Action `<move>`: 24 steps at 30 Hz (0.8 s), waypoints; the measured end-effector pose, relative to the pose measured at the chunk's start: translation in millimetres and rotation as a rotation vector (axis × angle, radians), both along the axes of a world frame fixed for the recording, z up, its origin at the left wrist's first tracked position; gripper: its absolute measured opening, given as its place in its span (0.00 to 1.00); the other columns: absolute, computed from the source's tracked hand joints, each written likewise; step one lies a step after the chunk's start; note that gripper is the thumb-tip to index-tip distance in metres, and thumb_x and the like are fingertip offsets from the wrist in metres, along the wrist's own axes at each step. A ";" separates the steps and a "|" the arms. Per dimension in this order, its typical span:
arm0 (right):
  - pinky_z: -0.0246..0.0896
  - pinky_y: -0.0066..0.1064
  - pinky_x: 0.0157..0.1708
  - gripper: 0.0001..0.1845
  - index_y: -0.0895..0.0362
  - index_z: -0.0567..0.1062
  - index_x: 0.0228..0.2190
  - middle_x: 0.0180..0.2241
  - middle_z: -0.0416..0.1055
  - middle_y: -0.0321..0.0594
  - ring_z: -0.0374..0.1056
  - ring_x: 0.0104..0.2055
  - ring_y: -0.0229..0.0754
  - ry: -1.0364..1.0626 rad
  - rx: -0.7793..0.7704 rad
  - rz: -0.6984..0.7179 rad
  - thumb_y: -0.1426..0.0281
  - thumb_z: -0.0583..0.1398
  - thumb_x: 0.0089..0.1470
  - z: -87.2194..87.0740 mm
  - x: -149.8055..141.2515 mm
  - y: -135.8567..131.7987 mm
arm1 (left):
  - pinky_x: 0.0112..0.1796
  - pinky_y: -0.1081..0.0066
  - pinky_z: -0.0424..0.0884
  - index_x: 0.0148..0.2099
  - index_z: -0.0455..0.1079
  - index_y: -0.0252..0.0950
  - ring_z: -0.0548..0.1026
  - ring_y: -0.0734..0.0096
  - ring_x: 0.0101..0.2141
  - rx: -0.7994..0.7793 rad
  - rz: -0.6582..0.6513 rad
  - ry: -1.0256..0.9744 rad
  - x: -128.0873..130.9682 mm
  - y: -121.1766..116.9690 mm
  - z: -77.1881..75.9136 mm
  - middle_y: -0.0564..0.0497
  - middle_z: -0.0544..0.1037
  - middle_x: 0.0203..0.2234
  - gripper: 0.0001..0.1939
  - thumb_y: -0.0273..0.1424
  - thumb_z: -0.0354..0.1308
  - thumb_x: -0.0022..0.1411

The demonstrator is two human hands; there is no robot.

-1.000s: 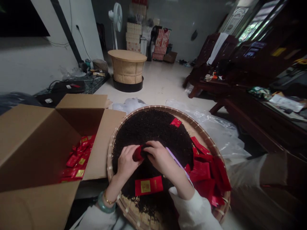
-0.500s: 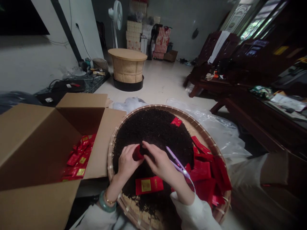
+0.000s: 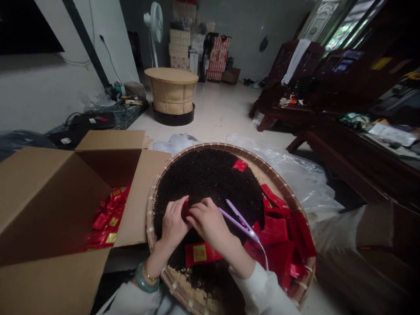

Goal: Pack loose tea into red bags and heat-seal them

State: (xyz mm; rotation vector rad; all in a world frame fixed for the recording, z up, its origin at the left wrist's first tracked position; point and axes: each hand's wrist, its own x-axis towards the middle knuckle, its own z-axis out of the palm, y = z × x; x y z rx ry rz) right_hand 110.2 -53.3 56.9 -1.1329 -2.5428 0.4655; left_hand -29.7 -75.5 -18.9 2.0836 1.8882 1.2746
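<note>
My left hand [image 3: 175, 221] is closed around a small red packet [image 3: 185, 209], seen only as a sliver between the hands. Against that packet, my right hand [image 3: 206, 219] has its fingers bent together; whatever they pinch is hidden. Both hands are over a heap of dark loose leaves that look like tea [image 3: 210, 175], spread in a round woven bamboo tray [image 3: 274, 168]. Below the hands lies a flat red packet with a gold label [image 3: 199, 253]. Right of my right hand, a purple hair straightener [image 3: 241, 221] lies with its jaws apart and a white cord.
Flat red packets [image 3: 277, 232] pile up at the tray's right, and one small packet [image 3: 239, 165] rests on the leaves. An open cardboard box [image 3: 127, 218] at left holds several filled red packets [image 3: 110, 214]. Plastic sheeting [image 3: 295, 170] and dark wooden furniture [image 3: 354, 162] stand at right.
My right hand has moved slightly left, its fingers curling in closer to my left hand. Less of the red packet shows between them now. The view has shifted slightly.
</note>
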 end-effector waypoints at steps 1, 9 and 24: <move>0.63 0.37 0.39 0.07 0.58 0.77 0.34 0.36 0.76 0.43 0.63 0.39 0.47 0.004 -0.016 -0.004 0.71 0.58 0.57 -1.2 0.9 1.7 | 0.39 0.63 0.71 0.54 0.63 0.34 0.71 0.59 0.38 -0.003 0.010 -0.007 1.4 0.3 0.3 0.44 0.75 0.38 0.24 0.25 0.55 0.53; 0.62 0.32 0.38 0.06 0.57 0.76 0.35 0.36 0.76 0.41 0.69 0.37 0.42 0.081 -0.097 0.039 0.75 0.61 0.54 -10.2 19.3 7.3 | 0.39 0.62 0.70 0.50 0.66 0.35 0.70 0.61 0.37 -0.109 -0.062 -0.030 7.6 0.4 6.1 0.46 0.71 0.35 0.23 0.27 0.61 0.49; 0.68 0.36 0.43 0.20 0.56 0.70 0.48 0.44 0.69 0.46 0.69 0.43 0.43 0.368 -0.218 -0.014 0.78 0.58 0.53 -15.9 34.7 -0.5 | 0.34 0.72 0.72 0.42 0.72 0.38 0.76 0.68 0.34 -0.392 -0.330 -0.169 -22.0 3.1 8.1 0.51 0.76 0.33 0.14 0.26 0.64 0.50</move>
